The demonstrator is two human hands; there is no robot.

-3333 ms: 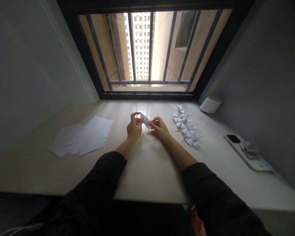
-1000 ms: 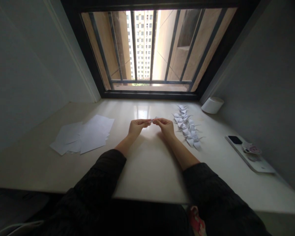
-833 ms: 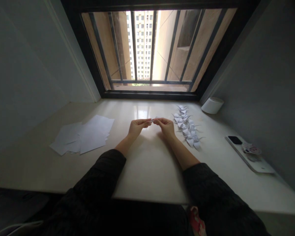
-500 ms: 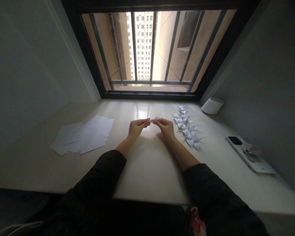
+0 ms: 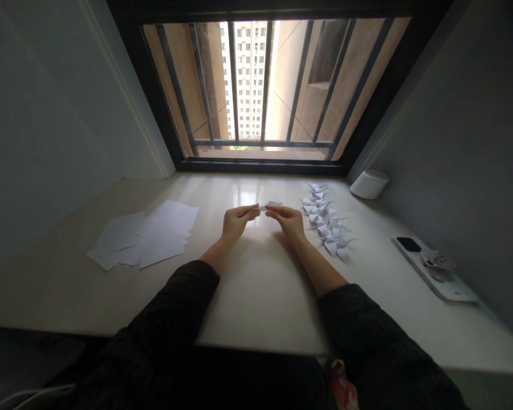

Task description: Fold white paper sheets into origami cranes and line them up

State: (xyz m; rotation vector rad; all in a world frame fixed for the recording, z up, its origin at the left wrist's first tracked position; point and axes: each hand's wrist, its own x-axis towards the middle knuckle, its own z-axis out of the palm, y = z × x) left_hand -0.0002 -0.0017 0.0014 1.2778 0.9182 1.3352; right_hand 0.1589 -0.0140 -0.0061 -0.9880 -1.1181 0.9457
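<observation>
Between my two hands is a small folded piece of white paper [image 5: 273, 204], held just above the sill. My left hand [image 5: 238, 221] pinches its left end between thumb and fingertips. With thumb and finger, my right hand [image 5: 288, 221] grips it near the middle, and a pale pointed part shows beyond the fingers. Much of the paper is hidden by the fingers. Just right of my right hand stand several folded white paper cranes [image 5: 325, 219] in close rows.
Loose white paper sheets [image 5: 166, 230] lie overlapping at the left. A white roll-shaped object [image 5: 370, 184] rests by the right wall, with a phone [image 5: 440, 276] nearer me, a round grip on its back. A barred window [image 5: 260, 165] closes off the far side of the sill [image 5: 256, 296].
The folded paper shows more above my right fingers than before, its pointed part now clearer. Both hands have shifted only slightly.
</observation>
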